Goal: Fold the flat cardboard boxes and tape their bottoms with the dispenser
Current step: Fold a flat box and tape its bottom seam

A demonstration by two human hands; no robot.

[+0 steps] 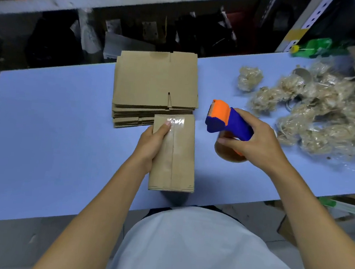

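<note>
Nearest, the folded box (174, 153) stands on the blue table (43, 133) with its bottom turned up, the 2 flaps meeting along a centre seam. The left hand (152, 147) grips its left side, the thumb pressing on a shiny strip of clear tape (176, 121) at the far end of the seam. Whether tape runs the whole length of the seam is hard to make out; only the far end glints. Just to the right, the right hand (255, 141) is wrapped around the blue handle of the tape dispenser (225, 121), held above the table and clear of the box. This 1 box looks folded and, by my judgement, taped or nearly so.

Farther back, a stack of flat boxes (155, 85) touches the held box's far edge, so most of the work seems left. Its count cannot be read. Wads of crumpled film (302, 115) lie to the far right, and the shelf behind is dark and blurred.
</note>
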